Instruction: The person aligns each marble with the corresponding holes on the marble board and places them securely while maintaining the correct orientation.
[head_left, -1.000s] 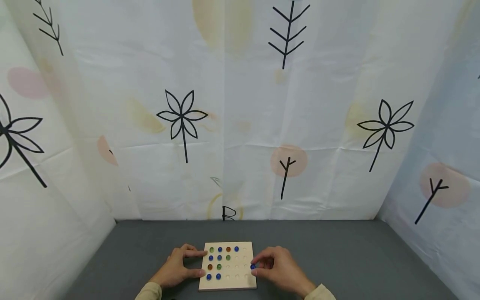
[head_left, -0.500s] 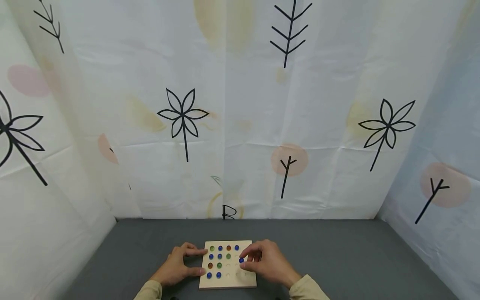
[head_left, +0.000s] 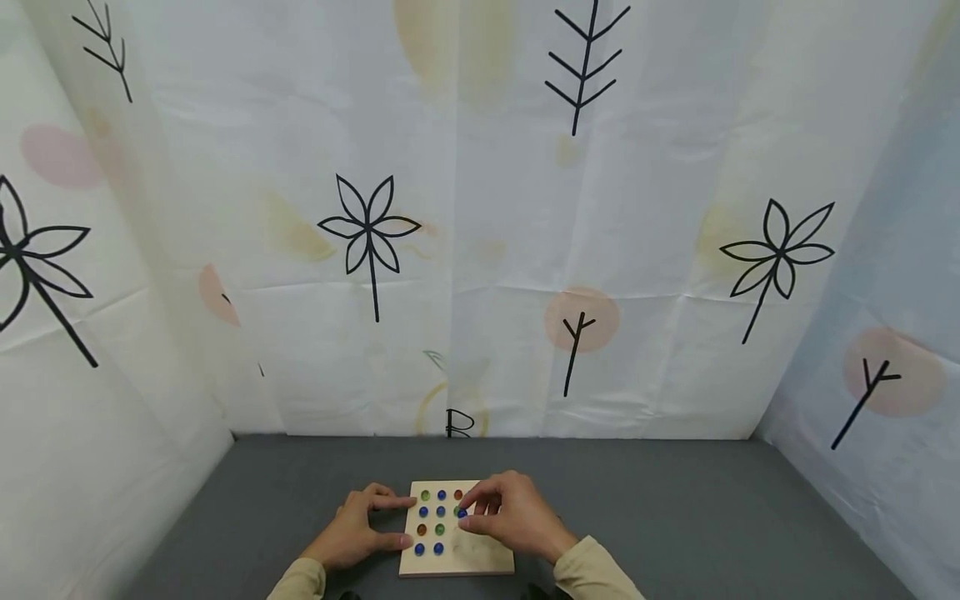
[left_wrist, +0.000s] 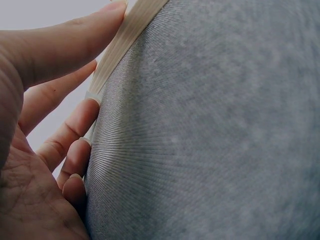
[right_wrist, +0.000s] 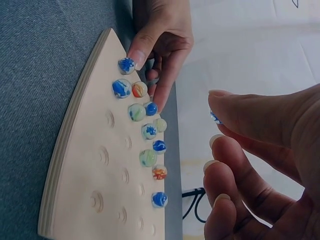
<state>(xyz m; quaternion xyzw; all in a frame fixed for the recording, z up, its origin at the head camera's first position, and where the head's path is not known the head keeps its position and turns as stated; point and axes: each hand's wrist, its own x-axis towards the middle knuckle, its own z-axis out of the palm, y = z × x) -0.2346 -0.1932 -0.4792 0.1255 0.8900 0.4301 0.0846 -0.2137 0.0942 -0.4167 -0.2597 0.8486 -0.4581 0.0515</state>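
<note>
A pale wooden board [head_left: 480, 562] with rows of round hollows lies on the grey table. Blue, green and orange marbles sit in its left and far hollows, such as a blue marble [right_wrist: 120, 88] in the right wrist view. My left hand [head_left: 347, 533] rests at the board's left edge, thumb and index finger spread along it and touching it. Between the thumb and fingertips of my right hand [head_left: 517, 517] a blue marble [head_left: 462, 514] is pinched above the board, overlapping a green marble there. From the right wrist only a sliver of it shows past the thumb.
Bare hollows [right_wrist: 97, 201] show on the board's right part in the right wrist view. Grey cloth [head_left: 675, 517] covers the table around the board. A white patterned curtain [head_left: 487, 350] hangs behind and on both sides.
My right hand has carried the blue marble from the board's right edge leftward and slightly away over the board. My left hand has stayed at the left edge.
</note>
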